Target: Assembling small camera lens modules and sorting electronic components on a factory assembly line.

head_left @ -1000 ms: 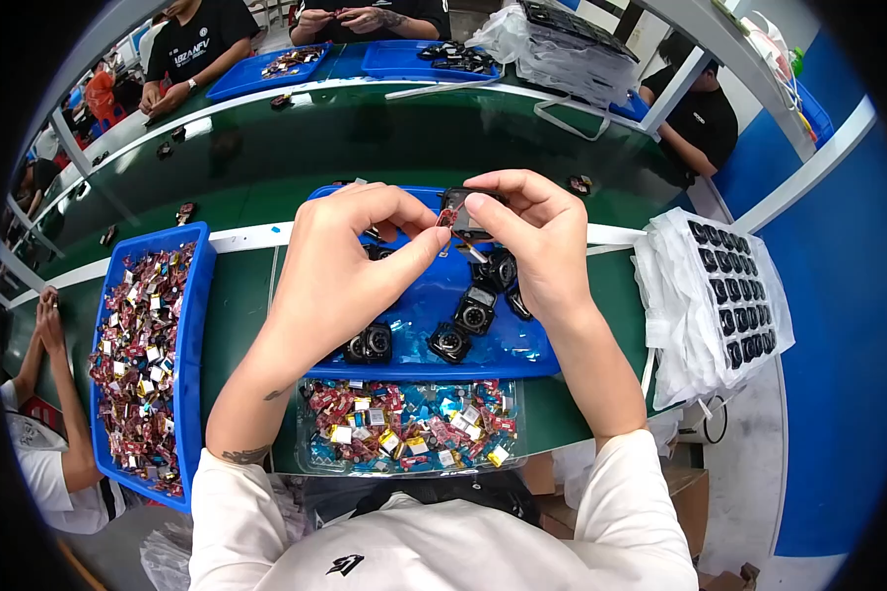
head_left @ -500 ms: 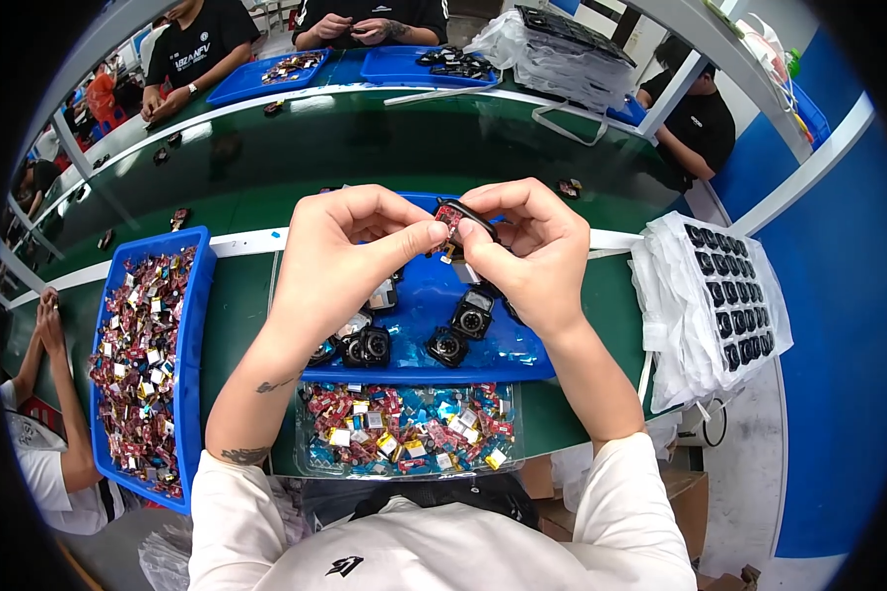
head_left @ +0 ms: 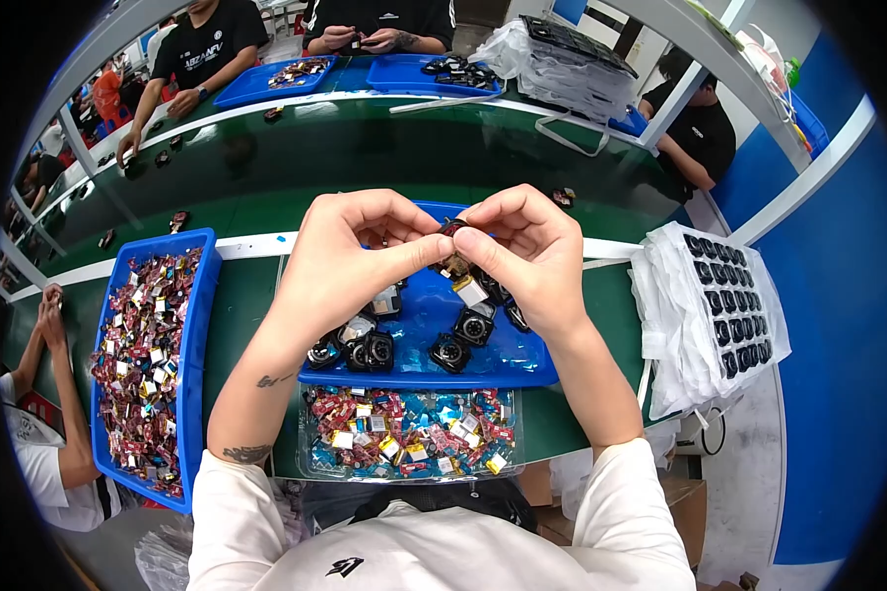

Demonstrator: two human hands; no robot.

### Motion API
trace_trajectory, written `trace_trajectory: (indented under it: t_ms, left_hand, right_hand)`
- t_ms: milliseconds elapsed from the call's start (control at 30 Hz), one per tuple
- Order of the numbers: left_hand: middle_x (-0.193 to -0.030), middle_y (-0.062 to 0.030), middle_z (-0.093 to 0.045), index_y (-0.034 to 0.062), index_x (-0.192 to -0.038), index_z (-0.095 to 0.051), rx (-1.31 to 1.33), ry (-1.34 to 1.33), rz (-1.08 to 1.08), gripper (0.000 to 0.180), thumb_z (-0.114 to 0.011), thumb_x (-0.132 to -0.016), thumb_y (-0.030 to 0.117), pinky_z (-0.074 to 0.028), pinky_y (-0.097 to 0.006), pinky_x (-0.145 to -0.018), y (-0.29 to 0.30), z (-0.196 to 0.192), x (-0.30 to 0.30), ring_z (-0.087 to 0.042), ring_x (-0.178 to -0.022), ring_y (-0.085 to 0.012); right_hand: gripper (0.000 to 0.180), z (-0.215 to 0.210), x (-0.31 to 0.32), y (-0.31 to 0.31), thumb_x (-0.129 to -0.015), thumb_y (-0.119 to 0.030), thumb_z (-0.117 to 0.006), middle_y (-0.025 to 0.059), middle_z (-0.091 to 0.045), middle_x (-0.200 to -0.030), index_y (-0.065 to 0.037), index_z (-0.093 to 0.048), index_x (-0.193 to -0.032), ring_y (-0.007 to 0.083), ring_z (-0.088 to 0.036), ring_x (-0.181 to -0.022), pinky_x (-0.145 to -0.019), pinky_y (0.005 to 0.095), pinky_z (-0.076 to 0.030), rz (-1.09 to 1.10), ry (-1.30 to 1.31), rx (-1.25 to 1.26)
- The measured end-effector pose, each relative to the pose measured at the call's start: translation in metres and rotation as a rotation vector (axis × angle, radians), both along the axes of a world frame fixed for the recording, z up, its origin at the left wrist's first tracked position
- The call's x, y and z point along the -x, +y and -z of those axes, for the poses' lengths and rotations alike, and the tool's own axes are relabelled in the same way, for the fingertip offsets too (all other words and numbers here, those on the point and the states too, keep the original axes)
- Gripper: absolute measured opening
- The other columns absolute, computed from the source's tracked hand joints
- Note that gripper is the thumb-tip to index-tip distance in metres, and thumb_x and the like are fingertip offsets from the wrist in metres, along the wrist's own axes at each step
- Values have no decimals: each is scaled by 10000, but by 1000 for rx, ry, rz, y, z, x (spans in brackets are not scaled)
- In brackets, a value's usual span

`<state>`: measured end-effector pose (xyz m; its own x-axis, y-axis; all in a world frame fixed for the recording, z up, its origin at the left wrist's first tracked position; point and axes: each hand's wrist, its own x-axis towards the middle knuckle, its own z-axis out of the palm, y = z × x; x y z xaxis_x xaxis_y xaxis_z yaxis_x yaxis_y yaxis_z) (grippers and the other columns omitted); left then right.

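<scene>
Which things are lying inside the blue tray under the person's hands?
Inside the blue tray lie several black cases, some showing round centres. The left hand and right hand cover parts of its far side, so whatever lies beneath them cannot be seen.

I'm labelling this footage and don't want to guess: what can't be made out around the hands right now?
All in the head view:
- Held part: mostly covered by the fingers of the left hand and right hand.
- Middle blue tray: much of its far side is hidden behind both hands.
- Small parts in the clear tray: too small and overlapping to count.
</scene>
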<state>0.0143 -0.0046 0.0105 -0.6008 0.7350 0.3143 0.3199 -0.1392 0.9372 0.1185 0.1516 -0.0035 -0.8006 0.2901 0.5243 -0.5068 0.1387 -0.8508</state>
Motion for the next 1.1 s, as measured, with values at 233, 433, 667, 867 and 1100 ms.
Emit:
trace_trajectory:
  t_ms: [233,433,667,867,1100]
  left_hand:
    - [-742,-48,-687,-15,-849,-711,65,72,31,144,-726,-798,119,-476,-214,-612,-7,-5,10,-609,-676,-66]
    - [-740,-41,-687,-2,-853,-708,308,255,380,119,-716,-809,108,-489,-232,-648,-20,-11,28,-619,-684,-78]
    - [-800,-36,-685,2,-990,-664,329,110,399,245,-735,-792,127,-486,-251,-737,-16,-10,22,-641,-771,-111]
    - [-1007,-75,-657,-6,-1115,-616,158,213,98,275,-633,-865,107,-481,-260,-806,-24,-16,27,-624,-959,-134]
    - [-1063,-79,-658,-16,-1137,-626,100,266,23,280,-620,-881,97,-484,-256,-823,-25,-18,25,-595,-951,-105]
  right_hand:
    - [129,-5,0,6,-805,-14,-668,72,-676,-854,5,-649,-932,125,-663,-724,-673,240,-527,72,95,-399]
    - [100,-5,-2,11,-780,-90,-713,84,-700,-784,-33,-732,-860,159,-663,-715,-662,272,-508,-322,-15,-567]
    - [120,-5,-4,15,-770,-139,-732,80,-712,-769,-57,-748,-855,143,-679,-716,-693,260,-516,-420,-201,-537]
    - [200,0,7,56,-811,-166,-715,68,-718,-836,1,-724,-921,102,-655,-780,-714,240,-508,-34,-309,-328]
    - [427,82,20,194,-822,-309,-632,170,-686,-1028,-80,-635,-1183,275,-655,-969,-883,360,-484,985,-483,-545]
